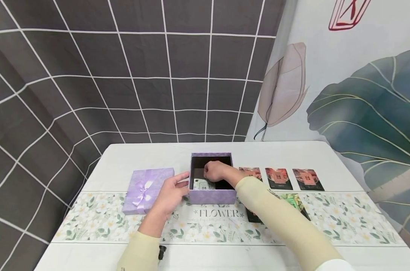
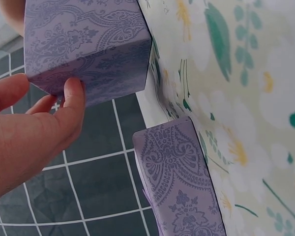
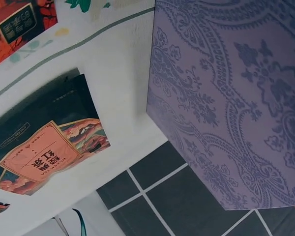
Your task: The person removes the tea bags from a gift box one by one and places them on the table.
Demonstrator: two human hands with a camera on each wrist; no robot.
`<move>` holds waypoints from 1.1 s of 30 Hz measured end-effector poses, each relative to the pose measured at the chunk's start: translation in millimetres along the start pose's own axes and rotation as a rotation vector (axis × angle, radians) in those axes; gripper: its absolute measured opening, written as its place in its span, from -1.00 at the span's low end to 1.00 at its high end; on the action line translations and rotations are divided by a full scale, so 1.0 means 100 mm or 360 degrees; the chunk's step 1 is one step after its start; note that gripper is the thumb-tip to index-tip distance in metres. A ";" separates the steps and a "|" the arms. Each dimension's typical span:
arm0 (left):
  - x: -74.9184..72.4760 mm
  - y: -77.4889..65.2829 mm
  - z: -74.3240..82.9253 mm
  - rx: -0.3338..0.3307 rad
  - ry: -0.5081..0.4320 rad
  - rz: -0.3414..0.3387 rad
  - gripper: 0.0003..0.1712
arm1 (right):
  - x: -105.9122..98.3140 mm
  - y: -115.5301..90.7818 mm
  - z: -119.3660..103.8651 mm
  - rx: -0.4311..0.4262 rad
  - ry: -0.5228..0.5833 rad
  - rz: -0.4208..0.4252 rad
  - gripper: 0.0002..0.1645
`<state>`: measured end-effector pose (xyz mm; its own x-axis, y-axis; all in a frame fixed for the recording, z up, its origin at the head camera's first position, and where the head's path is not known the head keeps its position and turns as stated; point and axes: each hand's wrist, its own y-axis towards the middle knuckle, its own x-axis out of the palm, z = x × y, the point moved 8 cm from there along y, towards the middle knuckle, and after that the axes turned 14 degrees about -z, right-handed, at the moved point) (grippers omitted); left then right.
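Observation:
An open purple paisley gift box [image 1: 213,197] with a dark inside stands mid-table. My left hand [image 1: 171,192] touches its left wall; in the left wrist view the fingers [image 2: 74,96] rest against the patterned side. My right hand [image 1: 217,170] reaches down into the box with bent fingers; whether anything is between them is hidden. A pale printed packet [image 1: 202,184] lies inside at the front left. The box's outer wall [image 3: 231,98] fills much of the right wrist view, where only a sliver of the hand shows at the edge.
Left of the box lies its purple lid [image 1: 150,190] with a ribbon bow. To the right are several red-and-black tea sachets [image 1: 278,178] and a green one [image 1: 293,200], partly under my right forearm. A small black object [image 1: 162,252] sits near my left sleeve.

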<state>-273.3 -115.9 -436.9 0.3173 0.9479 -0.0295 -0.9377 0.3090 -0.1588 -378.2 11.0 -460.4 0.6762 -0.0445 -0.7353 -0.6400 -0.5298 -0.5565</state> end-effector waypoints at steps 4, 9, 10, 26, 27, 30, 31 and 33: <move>0.01 0.00 0.00 -0.0001 0.0003 0.0001 -0.33 | -0.01 -0.02 0.02 -0.0006 0.0015 0.0007 -0.68; 0.01 0.00 -0.01 -0.0006 0.0004 -0.0003 -0.33 | -0.05 -0.06 0.00 -0.0053 0.0079 0.0080 -0.70; 0.01 0.01 -0.01 -0.0006 0.0004 -0.0004 -0.33 | -0.07 -0.08 -0.01 -0.0068 0.0085 0.0090 -0.73; -0.01 0.00 0.03 -0.0009 0.0034 0.0009 -0.31 | -0.19 -0.35 -0.06 -0.0224 0.0501 0.0241 -0.75; -0.01 0.00 0.04 -0.0003 0.0041 0.0012 -0.31 | -0.23 -0.39 -0.06 -0.0248 0.0567 0.0270 -0.75; -0.01 -0.01 0.04 -0.0004 0.0031 0.0024 -0.31 | -0.38 -0.54 -0.01 -0.0337 0.0764 0.0373 -0.78; -0.01 -0.01 0.03 -0.0002 0.0028 0.0025 -0.31 | -0.44 -0.60 0.02 -0.0373 0.0825 0.0406 -0.78; 0.00 -0.01 0.02 -0.0002 0.0019 0.0016 -0.32 | -0.54 -0.74 0.10 -0.0438 0.0938 0.0455 -0.77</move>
<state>-272.9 -115.8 -434.4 0.3097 0.9499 -0.0432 -0.9406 0.2994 -0.1598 -370.9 61.3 -383.3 0.6301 -0.6234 -0.4630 -0.7590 -0.6204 -0.1977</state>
